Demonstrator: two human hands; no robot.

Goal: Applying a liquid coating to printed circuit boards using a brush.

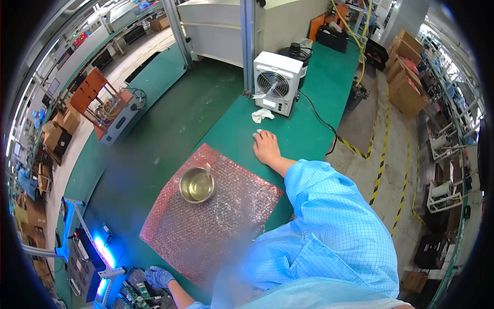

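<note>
I see my right hand (266,147) lying flat, palm down, on the green tabletop (303,129), fingers spread a little and holding nothing. It rests just past the far right corner of the pink sheet of bubble wrap (211,216), close to it but I cannot tell whether they touch. A crumpled white cloth (261,115) lies a little beyond my fingertips, apart from them, and behind that stands a white boxy fan unit with a round grille (276,82), its black cable (321,123) trailing off over the edge of the tabletop.

On the bubble wrap, toward its far left part, sits a round shiny metal bowl (196,185) holding a clear liquid, with a small pale tool leaning on its far rim. The bowl is well apart from both of my hands.

My left hand (158,277), in a blue glove, is down at the near left, fingers curled over green circuit boards (131,293) lying off the near corner of the wrap; I cannot tell whether it has hold of one. My pale blue checked sleeve (329,216) fills the lower right.
</note>
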